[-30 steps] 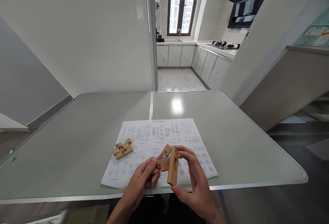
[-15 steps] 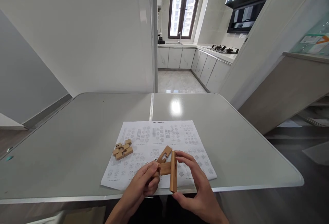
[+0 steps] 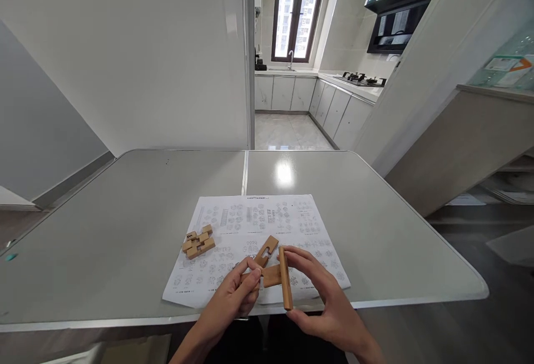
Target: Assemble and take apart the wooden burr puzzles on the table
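Note:
Both my hands hold a partly joined wooden puzzle above the near table edge. My left hand (image 3: 236, 303) pinches a short horizontal wooden piece (image 3: 271, 275). My right hand (image 3: 329, 300) grips a long upright wooden bar (image 3: 285, 278) that crosses that piece. A notched wooden piece (image 3: 267, 250) lies on the printed instruction sheet (image 3: 258, 225) just behind my fingers. A small cluster of loose wooden blocks (image 3: 199, 241) rests at the sheet's left edge.
The grey folding table (image 3: 125, 214) has a seam down its middle and a rounded front rim. Beyond it a doorway opens onto a kitchen with white cabinets (image 3: 287, 94). A beige counter (image 3: 467, 141) stands to the right.
The upright bar has turned from showing its slotted face to edge-on and tilted slightly. Both hands have shifted a little right and lower.

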The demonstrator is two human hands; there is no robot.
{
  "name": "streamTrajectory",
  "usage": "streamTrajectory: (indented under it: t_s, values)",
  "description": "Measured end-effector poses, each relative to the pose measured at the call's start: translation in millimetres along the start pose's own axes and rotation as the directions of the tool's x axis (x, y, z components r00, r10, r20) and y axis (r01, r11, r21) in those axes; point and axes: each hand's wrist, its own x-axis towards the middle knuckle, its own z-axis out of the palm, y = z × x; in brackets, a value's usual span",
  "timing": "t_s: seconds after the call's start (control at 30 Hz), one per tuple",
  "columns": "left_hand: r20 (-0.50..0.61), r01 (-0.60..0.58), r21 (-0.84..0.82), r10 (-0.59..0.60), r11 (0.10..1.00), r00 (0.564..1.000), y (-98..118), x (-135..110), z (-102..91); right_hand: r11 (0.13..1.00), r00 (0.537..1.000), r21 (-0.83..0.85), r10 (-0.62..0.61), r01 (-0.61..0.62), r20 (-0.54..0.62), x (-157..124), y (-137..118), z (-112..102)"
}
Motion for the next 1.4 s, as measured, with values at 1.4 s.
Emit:
streamTrajectory:
  t_s: [1.4]
  values:
    - [0.069, -0.097, -0.019, 0.098, 0.995, 0.993, -7.3, 1.1, -8.2, 0.999, 0.987, 0.048, 0.017, -0.025, 0.158, 22.2, 4.6, 12.9]
